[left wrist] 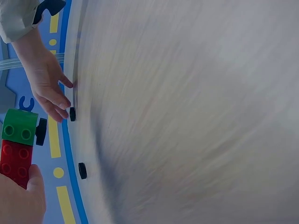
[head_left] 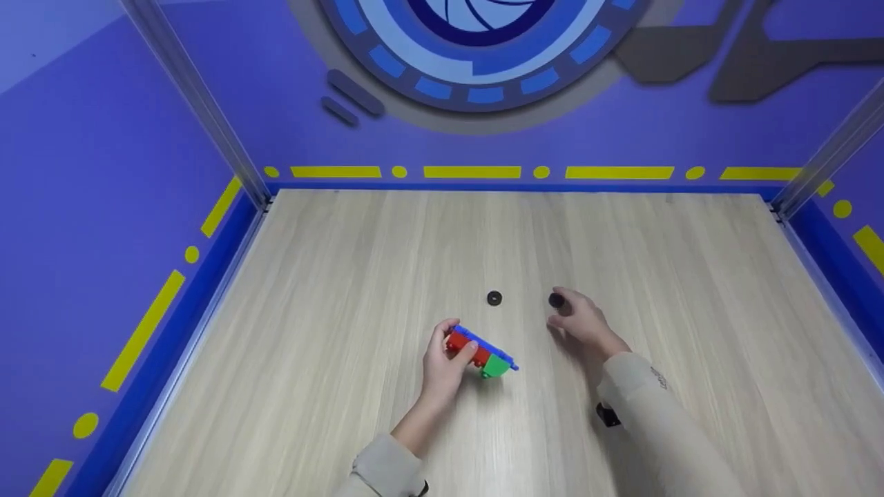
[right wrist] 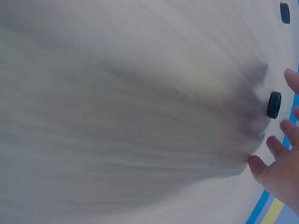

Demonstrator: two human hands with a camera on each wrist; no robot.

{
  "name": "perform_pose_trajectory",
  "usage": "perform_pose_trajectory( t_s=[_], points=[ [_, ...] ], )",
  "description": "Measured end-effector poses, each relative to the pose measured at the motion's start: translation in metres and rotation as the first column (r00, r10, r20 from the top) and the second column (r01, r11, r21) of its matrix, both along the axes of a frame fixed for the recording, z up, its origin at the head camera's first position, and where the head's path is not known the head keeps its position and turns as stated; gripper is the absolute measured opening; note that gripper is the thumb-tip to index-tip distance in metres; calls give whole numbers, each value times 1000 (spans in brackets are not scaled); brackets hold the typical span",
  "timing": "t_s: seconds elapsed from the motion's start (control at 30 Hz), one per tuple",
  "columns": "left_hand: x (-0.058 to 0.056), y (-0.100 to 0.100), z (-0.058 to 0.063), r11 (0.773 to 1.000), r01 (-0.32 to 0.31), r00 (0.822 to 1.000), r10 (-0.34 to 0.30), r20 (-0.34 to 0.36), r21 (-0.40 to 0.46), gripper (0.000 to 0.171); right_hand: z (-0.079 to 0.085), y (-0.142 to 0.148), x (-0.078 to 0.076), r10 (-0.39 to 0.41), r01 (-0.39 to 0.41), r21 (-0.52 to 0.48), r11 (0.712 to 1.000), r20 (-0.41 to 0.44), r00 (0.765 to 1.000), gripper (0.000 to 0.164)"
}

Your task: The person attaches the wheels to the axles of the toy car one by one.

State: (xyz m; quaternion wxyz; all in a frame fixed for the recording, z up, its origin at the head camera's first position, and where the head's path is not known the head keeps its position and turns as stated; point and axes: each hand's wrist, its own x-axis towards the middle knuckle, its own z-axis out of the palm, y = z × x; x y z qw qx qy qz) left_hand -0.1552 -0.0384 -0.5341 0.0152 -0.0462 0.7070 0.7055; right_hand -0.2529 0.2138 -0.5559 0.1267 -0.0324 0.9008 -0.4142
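My left hand (head_left: 445, 366) grips a toy vehicle of building blocks (head_left: 476, 351), its thumb across the red block. The toy has a red block (left wrist: 16, 161), a green rounded block (left wrist: 19, 127) at one end and a long blue base. A blue hook (left wrist: 26, 103) juts from that end. One black wheel (left wrist: 41, 132) shows against its side in the left wrist view. My right hand (head_left: 583, 319) reaches over a loose black wheel (right wrist: 274, 105), thumb and fingers spread around it. In the right wrist view a gap shows between the fingertips and the wheel.
A second loose black wheel (head_left: 494, 298) lies on the wooden table (head_left: 359, 276), to the left of the right hand. Blue and purple panels (head_left: 483, 145) with yellow marks stand around the back and sides. Metal posts (head_left: 200, 103) rise at the back corners.
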Motion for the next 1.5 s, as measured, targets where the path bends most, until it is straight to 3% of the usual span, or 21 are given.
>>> perform_pose_trajectory(
  t_s=[0.2,0.4,0.57,0.77,0.93,1.13,1.5],
  points=[
    [1,1,0,1000,2,1000,-2,-12,-5,46,-1,-3,4,1,-1,-2,1000,-13,1000,57],
    [1,1,0,1000,13,1000,-14,-12,-13,46,-3,-9,7,31,-16,133,991,-113,993,54],
    [5,1,14,1000,28,1000,-28,0,9,46,-7,-12,9,12,18,203,979,-142,990,49],
    [10,1,28,1000,29,1000,-29,4,-4,44,-12,-12,11,9,36,216,976,-203,979,39],
    [6,2,17,1000,28,1000,-28,1,12,45,-15,-12,13,3,44,194,980,-237,972,33],
    [1,4,0,1000,21,1000,-21,-8,11,46,-13,-9,17,-22,46,99,994,-227,974,30],
    [2,7,0,999,1,1000,-2,27,44,47,5,-10,28,-22,27,29,999,-153,988,32]
  ],
)
